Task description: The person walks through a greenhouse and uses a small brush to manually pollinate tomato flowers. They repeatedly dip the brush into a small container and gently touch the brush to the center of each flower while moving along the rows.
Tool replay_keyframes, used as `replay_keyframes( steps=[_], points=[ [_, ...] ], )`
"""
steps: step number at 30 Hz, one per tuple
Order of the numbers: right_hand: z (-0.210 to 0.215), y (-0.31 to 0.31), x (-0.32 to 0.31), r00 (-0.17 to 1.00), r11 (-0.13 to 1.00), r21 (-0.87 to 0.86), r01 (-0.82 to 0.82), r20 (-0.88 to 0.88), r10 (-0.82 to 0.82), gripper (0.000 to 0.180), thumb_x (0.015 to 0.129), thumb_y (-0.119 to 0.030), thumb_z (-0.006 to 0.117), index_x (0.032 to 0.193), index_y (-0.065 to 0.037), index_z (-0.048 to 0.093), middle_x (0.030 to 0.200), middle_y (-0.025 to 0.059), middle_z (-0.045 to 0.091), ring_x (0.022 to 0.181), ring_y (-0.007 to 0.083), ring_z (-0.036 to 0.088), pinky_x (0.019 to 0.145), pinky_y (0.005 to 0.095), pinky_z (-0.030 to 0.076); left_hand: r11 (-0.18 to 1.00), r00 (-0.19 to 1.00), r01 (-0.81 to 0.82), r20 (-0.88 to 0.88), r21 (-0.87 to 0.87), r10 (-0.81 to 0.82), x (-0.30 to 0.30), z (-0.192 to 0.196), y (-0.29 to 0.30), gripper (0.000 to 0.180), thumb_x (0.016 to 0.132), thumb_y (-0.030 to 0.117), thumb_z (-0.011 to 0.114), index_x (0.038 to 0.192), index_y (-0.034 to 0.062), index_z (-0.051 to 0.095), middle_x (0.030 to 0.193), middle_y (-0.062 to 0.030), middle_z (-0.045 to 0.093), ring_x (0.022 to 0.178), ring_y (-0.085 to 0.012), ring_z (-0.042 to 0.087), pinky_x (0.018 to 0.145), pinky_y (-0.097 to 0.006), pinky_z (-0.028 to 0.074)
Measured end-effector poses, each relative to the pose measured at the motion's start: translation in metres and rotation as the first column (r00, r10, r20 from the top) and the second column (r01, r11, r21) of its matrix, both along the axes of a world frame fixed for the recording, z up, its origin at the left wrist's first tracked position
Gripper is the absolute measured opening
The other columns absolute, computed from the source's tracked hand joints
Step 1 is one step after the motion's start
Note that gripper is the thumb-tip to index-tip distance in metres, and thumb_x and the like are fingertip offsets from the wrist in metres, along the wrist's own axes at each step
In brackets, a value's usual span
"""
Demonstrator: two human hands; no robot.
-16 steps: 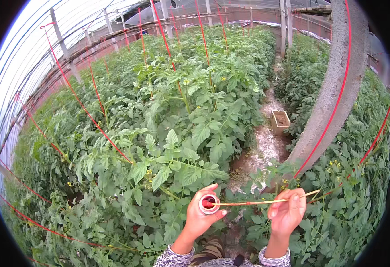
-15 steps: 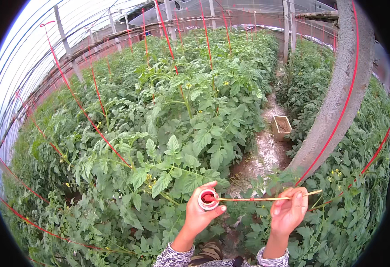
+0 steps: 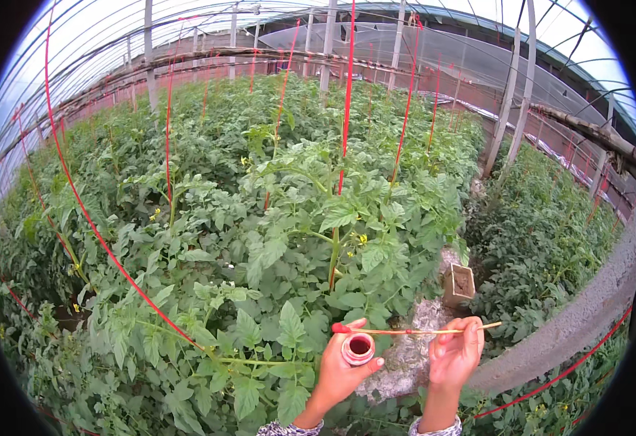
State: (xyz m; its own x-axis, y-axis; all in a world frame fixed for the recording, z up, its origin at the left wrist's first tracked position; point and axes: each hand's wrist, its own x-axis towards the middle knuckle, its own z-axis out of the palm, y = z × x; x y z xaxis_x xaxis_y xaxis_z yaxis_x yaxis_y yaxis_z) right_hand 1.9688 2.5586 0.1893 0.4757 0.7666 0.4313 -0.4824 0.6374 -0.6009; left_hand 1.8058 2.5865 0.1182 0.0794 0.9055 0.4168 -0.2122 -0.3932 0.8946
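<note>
The small jar (image 3: 358, 348) is sitting low in the frame, just above the lower edge and slightly right of centre, with its open mouth facing the camera and dark red liquid showing inside. The left hand (image 3: 341, 370) is wrapping around it, the grip pressed closed on the jar with the thumb lying under its rim. The right hand (image 3: 456, 351) is holding a thin stick (image 3: 423, 331) level, its grip pinching the stick near the far end between thumb and fingers. The stick's red tip (image 3: 340, 328) is resting just above the jar's mouth, beside the left fingertips; whether it is touching the rim cannot be told. Both forearms are entering from the lower edge, with patterned sleeve cuffs (image 3: 289, 429) showing. Directly ahead of the hands a tall leafy plant (image 3: 332, 240) is standing with small yellow flowers (image 3: 362, 238) near its stem. Red strings (image 3: 347, 94) are running up from the plant rows toward the roof frame (image 3: 260, 54) of the greenhouse. A small square box (image 3: 459, 283) is lying on the pale path (image 3: 412, 349) just beyond the right hand. A grey pipe (image 3: 565, 327) is curving along the right side.
</note>
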Motion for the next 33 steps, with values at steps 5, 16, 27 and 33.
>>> replay_keyframes(
  steps=[5, 16, 27, 33],
  points=[
    [0.008, 0.036, -0.01, 0.915, 0.973, 0.199, 0.118, 0.358, -0.185, 0.025, 0.096, -0.024, 0.05, 0.093, 0.0, 0.05, 0.072, 0.0165, 0.056, 0.049, 0.022, 0.056, 0.043, 0.0319, 0.05, 0.994, 0.996, -0.089, -0.023, -0.069, 0.088, -0.007, -0.007, 0.02, 0.044, 0.067, 0.014, 0.084, 0.099, 0.0009, 0.057, 0.125, -0.0174, 0.053, 0.112, -0.0246, 0.055, 0.09, -0.033, 0.045],
    [0.019, 0.083, -0.016, 0.347, 0.835, 0.425, 0.349, 0.769, -0.536, 0.014, 0.093, -0.012, 0.055, 0.101, 0.0, 0.057, 0.084, 0.0144, 0.066, 0.071, 0.0227, 0.065, 0.065, 0.0305, 0.051, 0.99, 0.976, -0.139, -0.167, 0.008, 0.138, -0.016, -0.012, 0.049, 0.056, 0.064, 0.013, 0.085, 0.107, 0.0011, 0.051, 0.129, -0.0193, 0.051, 0.111, -0.0221, 0.054, 0.09, -0.034, 0.045],
    [0.015, 0.12, -0.016, 0.336, 0.842, 0.439, 0.313, 0.778, -0.531, 0.012, 0.09, -0.007, 0.058, 0.1, 0.001, 0.059, 0.083, 0.014, 0.066, 0.073, 0.024, 0.065, 0.065, 0.0306, 0.052, 0.985, 0.963, -0.171, -0.214, 0.001, 0.167, -0.014, -0.007, 0.056, 0.057, 0.064, 0.014, 0.085, 0.108, 0.0014, 0.052, 0.13, -0.0177, 0.05, 0.112, -0.021, 0.053, 0.09, -0.032, 0.045],
    [0.022, 0.093, -0.005, 0.445, 0.873, 0.372, 0.316, 0.754, -0.483, 0.017, 0.094, -0.016, 0.054, 0.096, 0.001, 0.058, 0.084, 0.0143, 0.067, 0.07, 0.0223, 0.066, 0.066, 0.0303, 0.051, 0.982, 0.972, -0.188, -0.143, -0.007, 0.185, -0.007, 0.001, 0.06, 0.046, 0.065, 0.013, 0.083, 0.1, 0.0017, 0.056, 0.122, -0.0192, 0.054, 0.115, -0.0303, 0.053, 0.09, -0.038, 0.045]
  ],
)
